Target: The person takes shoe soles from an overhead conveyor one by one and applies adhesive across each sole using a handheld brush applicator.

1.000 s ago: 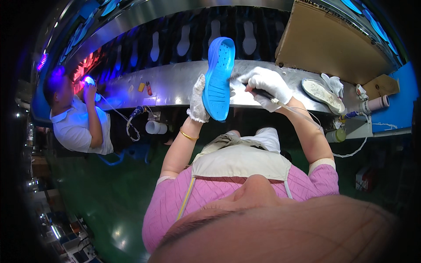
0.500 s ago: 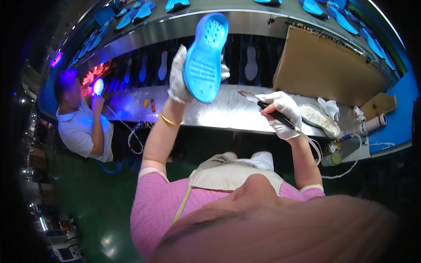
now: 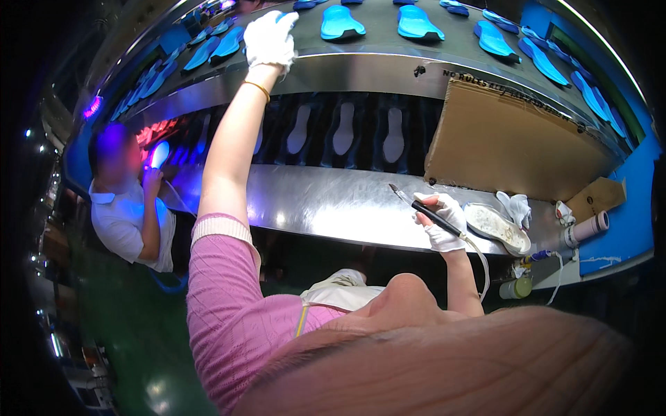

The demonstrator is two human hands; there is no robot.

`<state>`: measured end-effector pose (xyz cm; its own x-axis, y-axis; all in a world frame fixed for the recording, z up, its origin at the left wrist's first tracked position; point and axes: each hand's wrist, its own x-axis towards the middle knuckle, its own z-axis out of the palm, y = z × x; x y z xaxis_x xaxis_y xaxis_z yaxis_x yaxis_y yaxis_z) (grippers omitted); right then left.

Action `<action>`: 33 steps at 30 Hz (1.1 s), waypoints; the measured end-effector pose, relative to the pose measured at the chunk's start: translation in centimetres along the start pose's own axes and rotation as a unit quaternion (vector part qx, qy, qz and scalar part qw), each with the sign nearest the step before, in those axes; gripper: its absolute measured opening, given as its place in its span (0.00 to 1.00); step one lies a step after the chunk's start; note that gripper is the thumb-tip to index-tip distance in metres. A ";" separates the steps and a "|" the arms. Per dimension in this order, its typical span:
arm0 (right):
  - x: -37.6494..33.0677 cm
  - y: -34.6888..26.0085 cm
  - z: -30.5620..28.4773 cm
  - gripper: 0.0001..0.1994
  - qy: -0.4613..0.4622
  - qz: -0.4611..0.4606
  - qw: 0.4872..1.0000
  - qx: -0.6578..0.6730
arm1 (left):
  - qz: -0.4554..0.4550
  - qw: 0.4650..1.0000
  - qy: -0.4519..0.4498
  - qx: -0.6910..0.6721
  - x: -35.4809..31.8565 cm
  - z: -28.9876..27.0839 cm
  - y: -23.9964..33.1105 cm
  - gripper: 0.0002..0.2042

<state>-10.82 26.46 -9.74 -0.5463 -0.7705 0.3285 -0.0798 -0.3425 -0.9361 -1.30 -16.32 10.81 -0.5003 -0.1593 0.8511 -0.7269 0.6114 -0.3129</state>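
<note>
My left hand [image 3: 270,40], in a white glove, reaches up to the belt at the far left of centre. Its fingers are closed on a blue shoe sole [image 3: 283,15], mostly hidden by the glove. Over the steel bench my right hand [image 3: 448,225], gloved with some fingertips bare, grips a pen-like corded tool [image 3: 437,218] with a black handle. The tool's thin metal tip points up and left, touching nothing. Beside that hand lies a pale, worn-looking sole [image 3: 497,227], with a crumpled white glove [image 3: 515,209] behind it.
Blue soles [image 3: 419,23] stand in rows on the dark belt [image 3: 454,40]. A cardboard sheet [image 3: 513,132] leans against the steel edge above the bench [image 3: 319,204]. A pale roll [image 3: 591,225] and a jar [image 3: 515,288] are at right. A co-worker [image 3: 132,218] holds a lit sole at left.
My left hand has moved with the blue sole from above the bench up to the far belt. My right hand has come lower and slightly nearer, still holding the tool.
</note>
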 end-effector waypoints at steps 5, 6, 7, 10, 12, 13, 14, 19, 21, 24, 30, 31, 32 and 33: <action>0.4 1.4 0.8 0.12 -0.003 0.041 0.999 0.009 | -0.166 0.918 -0.337 -0.129 -1.0 1.7 -7.0 0.15; 0.4 1.7 1.0 0.12 0.000 0.039 0.999 0.006 | -0.103 0.964 -0.206 -0.132 -2.4 1.6 -7.2 0.17; 0.1 1.8 1.0 0.12 0.000 0.039 0.999 -0.002 | -0.093 0.970 -0.177 -0.141 -2.8 1.7 -7.1 0.16; -0.7 2.6 0.6 0.12 0.008 0.022 0.999 -0.030 | -0.040 0.950 -0.202 -0.236 -3.4 -2.6 -5.9 0.16; -0.9 2.8 0.8 0.12 0.003 0.034 0.999 -0.019 | 0.019 0.965 -0.148 -0.215 -4.5 -4.8 -6.9 0.15; -1.1 2.8 0.8 0.11 0.004 0.041 0.999 -0.017 | 0.021 0.963 -0.146 -0.226 -4.8 -7.3 -6.0 0.14; -1.1 2.7 1.1 0.11 -0.006 0.041 0.999 -0.009 | 0.035 0.962 -0.116 -0.245 -5.8 -9.9 -5.9 0.14; -0.9 2.6 3.1 0.10 0.003 0.031 0.999 0.024 | -0.147 0.770 0.041 -0.619 -9.9 -18.9 -4.2 0.11; -0.3 4.0 3.0 0.10 0.026 0.054 0.997 -0.056 | -0.270 0.544 0.118 -0.786 -10.6 -20.5 -3.2 0.16; -0.2 3.4 4.5 0.09 0.031 0.061 0.997 -0.040 | -0.297 0.420 0.097 -0.852 -13.6 -19.9 -3.6 0.22; -0.5 1.3 8.7 0.11 0.002 0.016 0.999 0.031 | -0.294 0.016 -0.164 -0.941 -25.7 -14.9 3.8 0.28; -0.5 0.9 9.2 0.10 -0.043 -0.001 0.998 0.048 | -0.332 -0.005 -0.187 -0.925 -27.7 -14.9 5.5 0.29; -0.7 0.2 9.8 0.11 -0.054 0.007 0.998 0.034 | -0.396 -0.054 -0.210 -0.892 -27.8 -17.1 7.2 0.29; -0.7 -0.6 11.0 0.11 -0.075 0.014 0.997 0.023 | -0.420 -0.099 -0.199 -0.880 -29.0 -17.7 8.0 0.30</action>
<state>-1.21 21.28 -8.07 -0.4167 -0.8508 0.3202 -0.0263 -0.3408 -0.9398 15.70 6.97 -8.89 -0.9284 -0.3678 0.0536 0.3610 -0.8581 0.3652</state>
